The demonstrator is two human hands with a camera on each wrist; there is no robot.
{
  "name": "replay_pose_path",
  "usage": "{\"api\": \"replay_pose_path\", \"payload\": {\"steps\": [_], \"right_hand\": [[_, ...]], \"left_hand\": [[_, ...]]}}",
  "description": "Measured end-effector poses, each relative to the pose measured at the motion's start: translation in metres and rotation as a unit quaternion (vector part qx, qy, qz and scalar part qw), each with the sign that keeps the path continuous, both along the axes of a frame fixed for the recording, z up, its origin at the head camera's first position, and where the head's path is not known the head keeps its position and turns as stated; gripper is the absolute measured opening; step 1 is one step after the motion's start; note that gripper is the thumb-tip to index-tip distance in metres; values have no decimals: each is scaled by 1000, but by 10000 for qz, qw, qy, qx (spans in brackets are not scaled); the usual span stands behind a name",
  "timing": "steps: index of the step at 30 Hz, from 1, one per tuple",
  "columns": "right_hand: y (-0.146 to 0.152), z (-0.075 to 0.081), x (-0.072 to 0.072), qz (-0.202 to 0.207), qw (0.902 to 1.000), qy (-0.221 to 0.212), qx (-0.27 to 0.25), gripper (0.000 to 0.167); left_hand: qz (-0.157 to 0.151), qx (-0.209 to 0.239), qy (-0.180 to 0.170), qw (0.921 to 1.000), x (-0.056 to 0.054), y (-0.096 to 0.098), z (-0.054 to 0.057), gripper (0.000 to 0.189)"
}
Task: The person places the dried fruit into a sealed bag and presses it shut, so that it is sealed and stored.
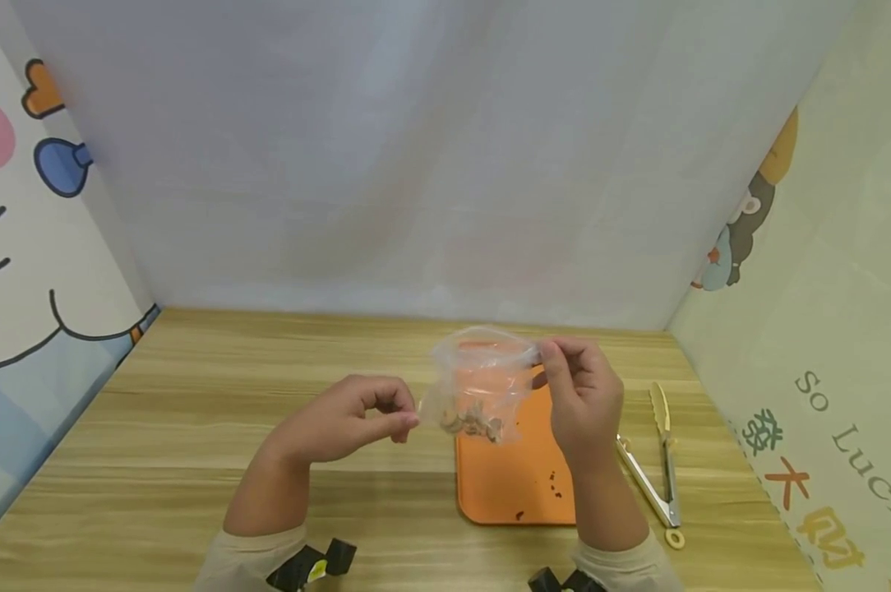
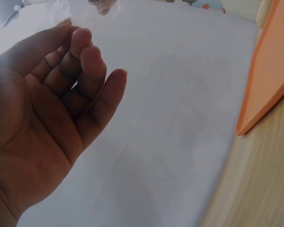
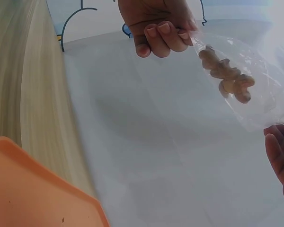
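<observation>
A clear plastic bag [image 1: 490, 378] is held up over the orange tray [image 1: 512, 485], with several small brown pieces [image 1: 475, 421] gathered low inside. My left hand [image 1: 357, 419] pinches the bag's lower left corner between thumb and fingers. At the upper right edge, by the bag's mouth, my right hand [image 1: 582, 395] grips the plastic. In the right wrist view the brown pieces [image 3: 227, 75] cluster near the corner that the left hand [image 3: 156, 26] holds. The left wrist view shows the left palm [image 2: 42, 118] with its fingers curled toward the thumb.
Metal tongs [image 1: 671, 477] lie spread on the wooden table [image 1: 194, 427], right of the tray. A small pale ring [image 1: 675, 538] sits just below their hinge. Dark crumbs [image 1: 555, 485] dot the tray. A white sheet [image 1: 386, 164] hangs behind, and printed panels stand at both sides.
</observation>
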State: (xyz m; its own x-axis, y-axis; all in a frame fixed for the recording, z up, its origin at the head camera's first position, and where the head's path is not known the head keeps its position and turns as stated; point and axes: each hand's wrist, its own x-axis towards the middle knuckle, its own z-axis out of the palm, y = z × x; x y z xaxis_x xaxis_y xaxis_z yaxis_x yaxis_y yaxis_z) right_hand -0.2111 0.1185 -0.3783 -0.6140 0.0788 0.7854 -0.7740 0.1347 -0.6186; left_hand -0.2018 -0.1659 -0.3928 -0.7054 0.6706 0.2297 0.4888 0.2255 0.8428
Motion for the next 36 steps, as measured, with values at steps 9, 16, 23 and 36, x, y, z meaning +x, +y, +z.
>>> {"api": "replay_pose_path", "payload": {"steps": [9,16,23,36], "right_hand": [[4,4,0,19,9999,-4,-120,13],[7,5,0,-2,9997,-45,-260,14],[9,7,2,-42,9995,-101,-291,15],[16,13,-1,589,9942,254,-868,12]], "left_hand": [[-257,-200,-60,9995,-1,-2,-1,12],[-369,-285,15,9989,-3,-3,-3,14],[-324,-487,-60,9983,-4,-4,-4,13],[-426,-639,-159,9969,-5,-5,-7,18]]}}
